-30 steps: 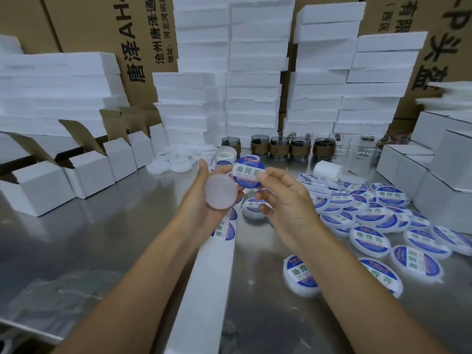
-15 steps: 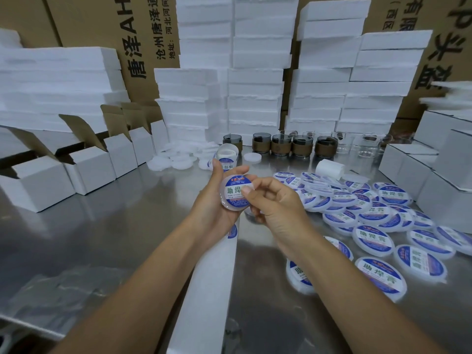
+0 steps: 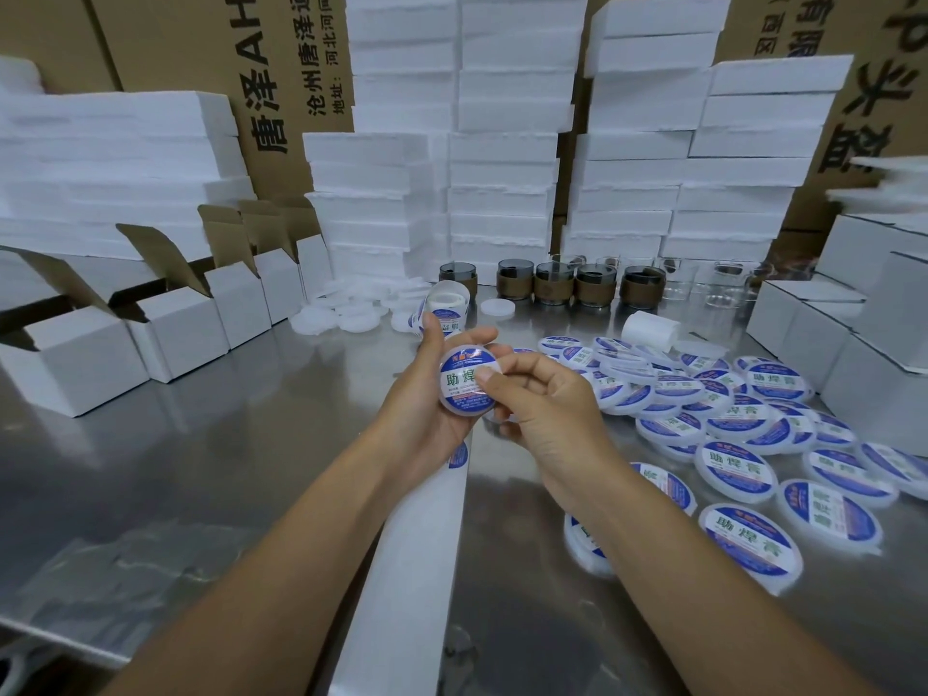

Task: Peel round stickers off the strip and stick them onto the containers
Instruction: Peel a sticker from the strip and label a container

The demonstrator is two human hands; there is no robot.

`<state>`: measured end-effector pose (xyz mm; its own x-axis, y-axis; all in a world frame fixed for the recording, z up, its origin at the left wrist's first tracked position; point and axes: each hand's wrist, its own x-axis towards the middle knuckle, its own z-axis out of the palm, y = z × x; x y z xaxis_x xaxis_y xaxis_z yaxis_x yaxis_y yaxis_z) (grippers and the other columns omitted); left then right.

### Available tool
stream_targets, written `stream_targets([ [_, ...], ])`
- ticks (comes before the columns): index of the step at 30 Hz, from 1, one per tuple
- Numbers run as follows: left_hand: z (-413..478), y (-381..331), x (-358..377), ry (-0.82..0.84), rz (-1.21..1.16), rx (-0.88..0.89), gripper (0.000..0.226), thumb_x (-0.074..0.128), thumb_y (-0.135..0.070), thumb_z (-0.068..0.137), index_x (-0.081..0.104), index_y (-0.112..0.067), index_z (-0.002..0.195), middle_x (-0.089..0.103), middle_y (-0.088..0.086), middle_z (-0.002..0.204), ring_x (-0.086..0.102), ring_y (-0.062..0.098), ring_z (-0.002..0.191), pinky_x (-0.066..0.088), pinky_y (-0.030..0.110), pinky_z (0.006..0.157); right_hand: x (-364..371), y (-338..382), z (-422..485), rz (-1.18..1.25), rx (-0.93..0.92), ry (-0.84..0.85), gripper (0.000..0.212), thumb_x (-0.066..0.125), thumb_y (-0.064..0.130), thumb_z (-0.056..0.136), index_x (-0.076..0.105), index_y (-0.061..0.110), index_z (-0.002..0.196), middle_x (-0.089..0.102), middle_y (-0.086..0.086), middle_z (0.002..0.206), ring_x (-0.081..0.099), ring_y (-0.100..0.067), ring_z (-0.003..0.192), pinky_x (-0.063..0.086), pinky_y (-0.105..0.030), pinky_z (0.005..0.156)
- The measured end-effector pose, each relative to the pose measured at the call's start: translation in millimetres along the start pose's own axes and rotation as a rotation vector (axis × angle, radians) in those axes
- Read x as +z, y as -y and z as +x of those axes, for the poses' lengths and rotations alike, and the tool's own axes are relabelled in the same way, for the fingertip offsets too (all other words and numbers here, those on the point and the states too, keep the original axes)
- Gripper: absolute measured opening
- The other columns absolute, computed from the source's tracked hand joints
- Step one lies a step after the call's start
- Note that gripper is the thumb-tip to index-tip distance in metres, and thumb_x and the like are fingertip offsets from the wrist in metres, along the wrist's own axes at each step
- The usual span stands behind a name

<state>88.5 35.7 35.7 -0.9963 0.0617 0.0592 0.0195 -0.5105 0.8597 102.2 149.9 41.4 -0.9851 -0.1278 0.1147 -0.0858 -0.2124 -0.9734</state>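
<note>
Over strip (image 3: 417,545), left grip (image 3: 427,419) grasping container (image 3: 458,400), right grip (image 3: 552,419) pinching it across sticker (image 3: 459,380)

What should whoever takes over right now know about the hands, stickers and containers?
Left hand holds a container, with a sticker already on its face.
Right hand pinches its edge, thumb pressing the sticker down.
Strip lies on the table, running from under the hands toward the camera; the roll stands behind the hands.
Done: a pile of labelled containers at right.
Left: plain white containers at back left, apparently unlabelled.
</note>
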Motion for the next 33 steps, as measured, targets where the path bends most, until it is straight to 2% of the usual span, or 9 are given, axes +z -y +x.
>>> stream_targets([
  [9,-1,0,-1,0.041,-0.016,-0.001,0.057,0.028,-0.055,0.091,0.062,-0.011,0.100,0.072,0.007,0.083,0.070,0.018,0.077,0.058,0.025,0.065,-2,0,0,0.000,0.010,-0.001,0.010,0.068,0.009,0.082,0.058,0.010,0.083,0.057,-0.001,0.055,0.046,-0.006,0.042,0.042,-0.021,0.047],
  [12,-2,0,-1,0.054,-0.020,0.000,0.057,0.029,-0.056,0.089,0.061,-0.010,0.100,0.073,0.007,0.084,0.071,0.018,0.078,0.056,0.024,0.061,-2,0,0,0.002,0.008,-0.003,0.010,0.068,0.009,0.082,0.058,0.010,0.082,0.056,-0.001,0.054,0.044,-0.006,0.042,0.042,-0.023,0.049],
  [23,-2,0,1,0.078,-0.028,-0.003,0.058,0.028,-0.055,0.091,0.061,-0.009,0.101,0.073,0.008,0.087,0.071,0.020,0.082,0.058,0.026,0.069,0,-3,1,-0.029,-0.037,-0.072,0.011,0.067,0.007,0.083,0.057,0.009,0.077,0.058,-0.001,0.053,0.047,-0.007,0.039,0.045,-0.023,0.046],
  [28,-3,0,5,0.095,-0.055,-0.007,0.054,0.033,-0.052,0.089,0.060,-0.007,0.100,0.073,0.009,0.085,0.072,0.021,0.080,0.058,0.027,0.067,1,-11,3,-0.182,-0.162,-0.194,0.017,0.071,0.013,0.079,0.058,0.017,0.070,0.060,-0.007,0.059,0.060,-0.022,0.056,0.056,-0.047,0.070],
  [30,-4,0,5,0.109,-0.053,0.010,0.047,0.041,-0.045,0.085,0.060,-0.006,0.102,0.073,0.008,0.088,0.071,0.020,0.083,0.058,0.026,0.069,2,-11,3,-0.247,-0.222,-0.215,0.018,0.072,0.015,0.078,0.058,0.019,0.068,0.059,-0.005,0.057,0.063,-0.025,0.062,0.056,-0.048,0.070],
  [33,-7,0,4,0.136,-0.009,0.030,0.028,0.051,-0.018,0.086,0.059,-0.007,0.110,0.072,0.008,0.099,0.070,0.020,0.092,0.057,0.025,0.076,1,-11,2,-0.341,-0.311,-0.253,0.018,0.072,0.018,0.078,0.057,0.019,0.068,0.054,0.004,0.052,0.059,-0.012,0.056,0.055,-0.035,0.063],
])
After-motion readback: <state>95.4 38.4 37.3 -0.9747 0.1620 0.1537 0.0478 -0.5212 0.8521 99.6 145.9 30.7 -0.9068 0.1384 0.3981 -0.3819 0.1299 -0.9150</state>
